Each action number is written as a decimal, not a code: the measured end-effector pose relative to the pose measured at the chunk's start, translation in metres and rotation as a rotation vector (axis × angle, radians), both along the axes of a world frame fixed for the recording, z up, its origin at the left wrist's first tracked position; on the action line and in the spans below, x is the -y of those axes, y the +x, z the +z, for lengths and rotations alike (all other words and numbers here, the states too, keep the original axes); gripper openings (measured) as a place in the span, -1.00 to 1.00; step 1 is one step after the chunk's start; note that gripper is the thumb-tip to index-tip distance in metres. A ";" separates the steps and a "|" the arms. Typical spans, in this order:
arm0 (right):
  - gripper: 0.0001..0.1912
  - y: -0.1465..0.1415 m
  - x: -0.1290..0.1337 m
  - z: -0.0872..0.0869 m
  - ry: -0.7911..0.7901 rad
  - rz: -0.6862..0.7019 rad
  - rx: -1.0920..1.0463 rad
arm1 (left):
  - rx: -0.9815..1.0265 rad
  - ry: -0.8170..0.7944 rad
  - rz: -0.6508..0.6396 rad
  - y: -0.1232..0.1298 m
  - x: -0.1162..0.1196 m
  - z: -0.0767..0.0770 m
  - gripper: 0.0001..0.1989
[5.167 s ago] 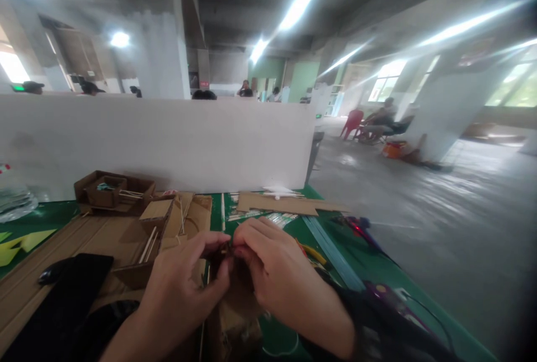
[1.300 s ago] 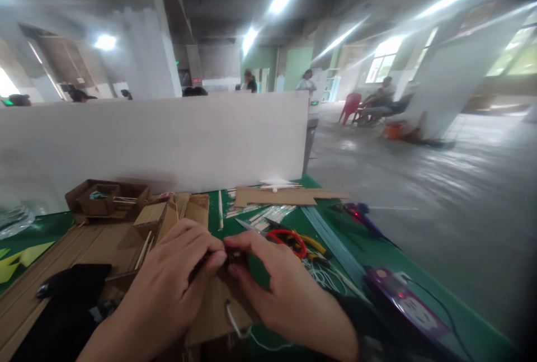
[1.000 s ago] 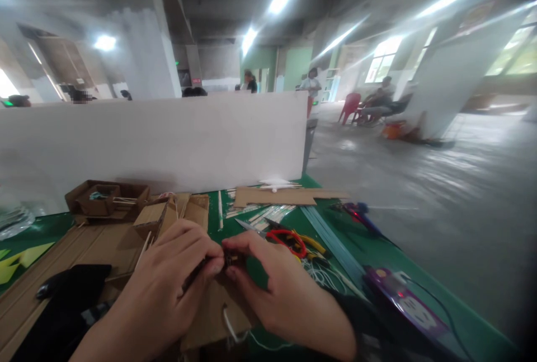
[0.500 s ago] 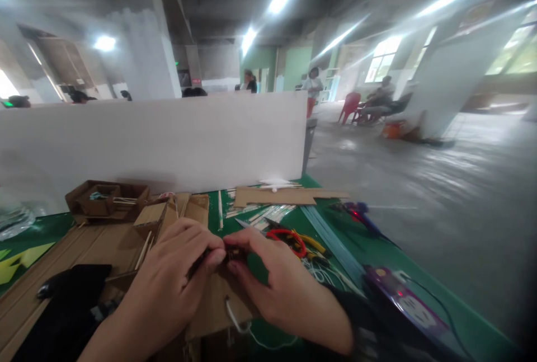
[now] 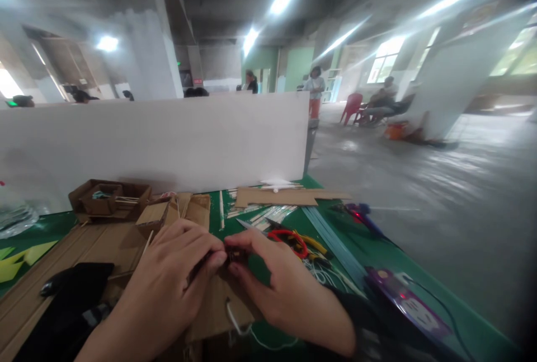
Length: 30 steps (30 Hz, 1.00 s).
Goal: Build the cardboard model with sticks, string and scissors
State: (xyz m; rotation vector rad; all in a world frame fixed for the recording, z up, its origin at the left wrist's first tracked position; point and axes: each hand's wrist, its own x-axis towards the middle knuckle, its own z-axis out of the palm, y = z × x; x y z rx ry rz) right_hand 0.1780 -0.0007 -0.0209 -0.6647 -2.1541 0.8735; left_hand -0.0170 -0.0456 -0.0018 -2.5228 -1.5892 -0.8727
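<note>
Head view, working remotely: left hand (image 5: 168, 278) and right hand (image 5: 283, 283) meet at lower centre, both in a narrow fingertip pinch on a small dark piece (image 5: 235, 254), with brown cardboard (image 5: 222, 306) below it; I'd want both pinches light, left bracing, right making tiny adjustments, well off the white cord (image 5: 231, 315). Most of the piece is behind fingers and too blurred to identify, I can't tell how far it reaches into the left, and both forearms get cut off at the bottom edge.
</note>
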 end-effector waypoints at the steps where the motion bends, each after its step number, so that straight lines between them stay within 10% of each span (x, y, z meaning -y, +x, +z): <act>1: -0.76 0.000 0.000 0.000 0.001 -0.004 0.001 | 0.000 0.009 0.009 0.000 0.000 -0.001 -0.84; 30: -0.68 0.004 0.001 0.006 0.042 0.007 -0.010 | 0.016 0.022 -0.051 -0.001 0.003 0.004 -0.93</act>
